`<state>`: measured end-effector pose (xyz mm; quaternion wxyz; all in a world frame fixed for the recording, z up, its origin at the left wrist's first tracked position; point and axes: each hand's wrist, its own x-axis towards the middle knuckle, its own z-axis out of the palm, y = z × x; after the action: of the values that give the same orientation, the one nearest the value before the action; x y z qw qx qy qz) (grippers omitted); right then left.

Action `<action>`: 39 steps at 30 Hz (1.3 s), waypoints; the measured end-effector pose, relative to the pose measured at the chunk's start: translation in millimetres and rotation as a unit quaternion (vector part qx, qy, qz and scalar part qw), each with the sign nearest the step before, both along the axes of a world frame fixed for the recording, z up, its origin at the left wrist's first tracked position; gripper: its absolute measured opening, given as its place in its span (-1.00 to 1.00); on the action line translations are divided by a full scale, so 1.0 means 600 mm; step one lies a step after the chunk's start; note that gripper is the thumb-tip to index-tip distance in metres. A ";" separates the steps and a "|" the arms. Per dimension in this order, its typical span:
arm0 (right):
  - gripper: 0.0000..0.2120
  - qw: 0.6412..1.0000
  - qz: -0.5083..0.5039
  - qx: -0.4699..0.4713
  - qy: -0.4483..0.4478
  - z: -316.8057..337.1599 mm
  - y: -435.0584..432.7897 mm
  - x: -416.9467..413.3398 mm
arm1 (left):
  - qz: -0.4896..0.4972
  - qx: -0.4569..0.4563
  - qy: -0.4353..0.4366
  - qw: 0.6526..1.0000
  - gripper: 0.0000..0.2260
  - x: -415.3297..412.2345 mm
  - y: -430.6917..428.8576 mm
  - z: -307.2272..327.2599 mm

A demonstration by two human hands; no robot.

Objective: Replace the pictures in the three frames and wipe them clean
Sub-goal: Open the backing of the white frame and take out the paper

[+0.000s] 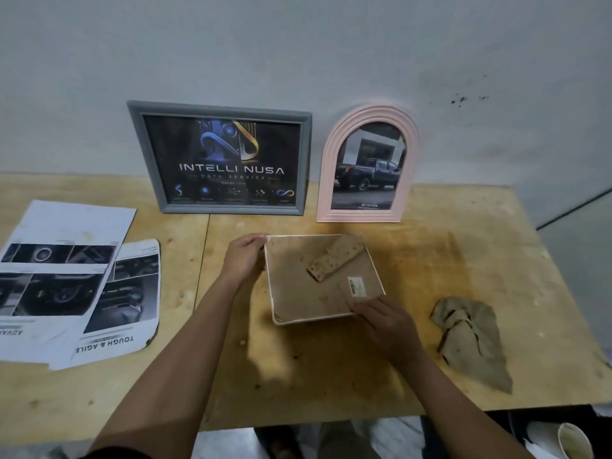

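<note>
the table point(463, 260) carries everything. the grey frame point(218, 110) and the pink frame point(326, 180) lean on the far wall, both with pictures in. loose prints point(66, 253) lie at the left. the white frame point(298, 293) lies face down in the middle, stand point(334, 256) folded on its backing. a cloth point(470, 336) sits to the right, untouched.

the left hand point(243, 260) curls its fingers round the frame's far left corner. the right hand point(384, 319) lays its fingers close together on the near right corner, by the label point(357, 286). i cannot tell if they hook under the board.

this looks like opening the back. best to keep the left grip firm so the frame cannot slide, and lift the backing from one corner evenly, not by the stand, since the glass underneath could crack.
</note>
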<state>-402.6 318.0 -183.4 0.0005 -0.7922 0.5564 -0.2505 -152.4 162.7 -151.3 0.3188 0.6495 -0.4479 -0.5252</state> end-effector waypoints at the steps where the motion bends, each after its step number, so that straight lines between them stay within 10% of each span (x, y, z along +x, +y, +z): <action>1: -0.87 1.000 0.007 -0.008 0.018 -0.005 -0.002 -0.001 | -0.003 0.003 -0.014 1.000 -0.79 -0.003 -0.001 -0.007; 18: -0.82 0.999 0.003 0.023 0.033 -0.047 0.042 0.004 | 0.056 -0.051 -0.045 0.996 -0.85 -0.053 0.012 -0.067; 30: -0.75 0.971 -0.004 0.196 -0.137 0.018 -0.087 0.093 | 0.021 -0.109 -0.164 0.980 -0.73 -0.011 0.127 -0.059; 39: -0.65 0.940 0.020 0.327 0.094 0.040 -0.219 0.182 | -0.032 -0.128 -0.142 0.981 -0.78 -0.003 0.179 -0.051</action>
<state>-293.4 186.3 -159.1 0.2124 -0.7790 0.5896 0.0210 -154.0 270.3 -181.7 0.3153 0.6566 -0.5729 -0.3758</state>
